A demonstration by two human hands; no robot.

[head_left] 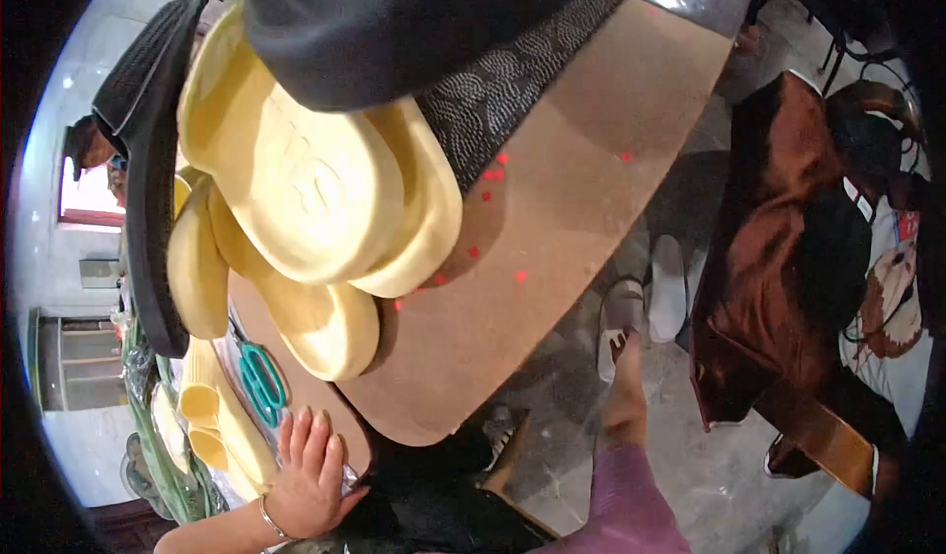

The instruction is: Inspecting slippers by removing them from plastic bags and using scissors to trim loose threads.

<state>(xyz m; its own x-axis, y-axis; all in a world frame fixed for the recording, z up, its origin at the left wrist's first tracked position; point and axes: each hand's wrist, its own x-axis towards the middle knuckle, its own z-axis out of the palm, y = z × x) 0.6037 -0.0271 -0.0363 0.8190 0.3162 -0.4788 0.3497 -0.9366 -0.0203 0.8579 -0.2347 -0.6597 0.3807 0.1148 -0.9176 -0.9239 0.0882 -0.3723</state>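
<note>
Left hand (308, 487) loosely spread, its back facing the camera.
The bare forearm (222, 531) slants in from the lower left; the fingers (316, 444) point upward, nearly straight (the thumb (352, 500) angles off rightward).

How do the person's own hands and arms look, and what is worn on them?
Only the left hand shows, without a glove. Around its wrist is a thin, silver-coloured bracelet. The visible part of the forearm has no sleeve. The right hand is out of view.

Smooth yellow soles (310, 194), rough patterned sheet (493, 91), glossy brown cloth (764, 248), apparently plastic scissor handles (258, 386)
</note>
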